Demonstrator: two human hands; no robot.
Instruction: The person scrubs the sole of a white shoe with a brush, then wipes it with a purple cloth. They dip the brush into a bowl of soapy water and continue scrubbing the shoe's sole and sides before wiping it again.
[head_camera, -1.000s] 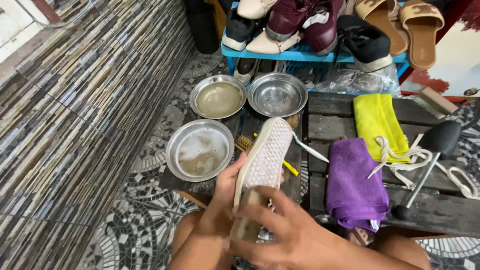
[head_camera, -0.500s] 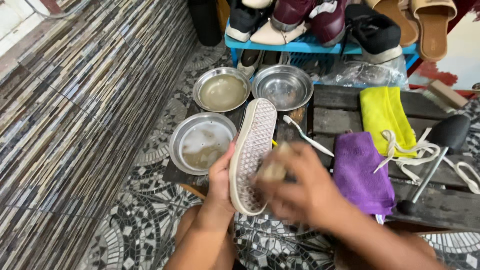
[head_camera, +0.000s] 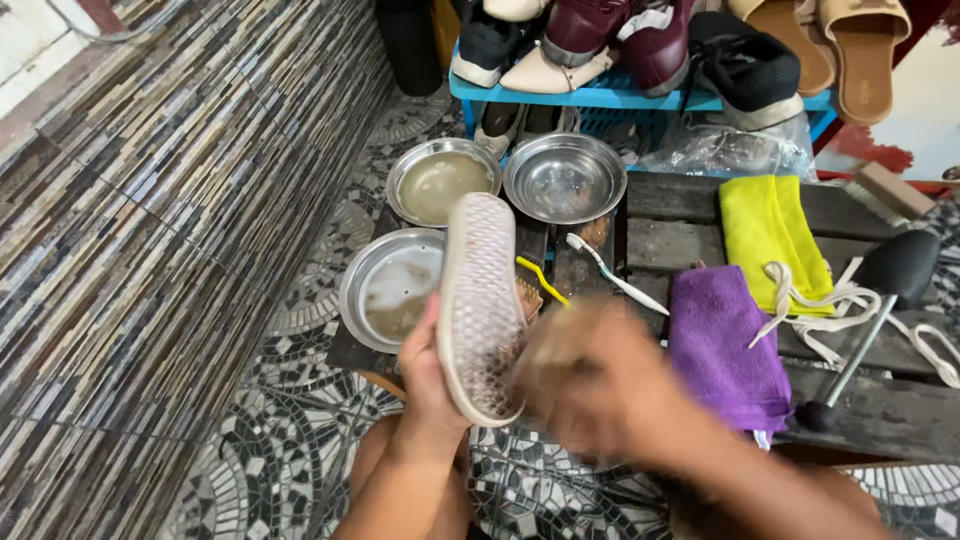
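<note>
Since half a second ago my right hand (head_camera: 590, 375) has slid lower along the shoe (head_camera: 482, 305), sole up in my left hand's (head_camera: 432, 370) clamped grip, just beside the murky bowl (head_camera: 375, 300). Right grip: cannot tell (blurred). Hard strokes could knock it loose.

A single head-worn camera looked steeply down from close above the person's hands, facing forward across a mosaic floor (head_camera: 300, 470) towards a blue shoe rack (head_camera: 620, 98), with a striped stone wall (head_camera: 150, 230) running along the left.
</note>
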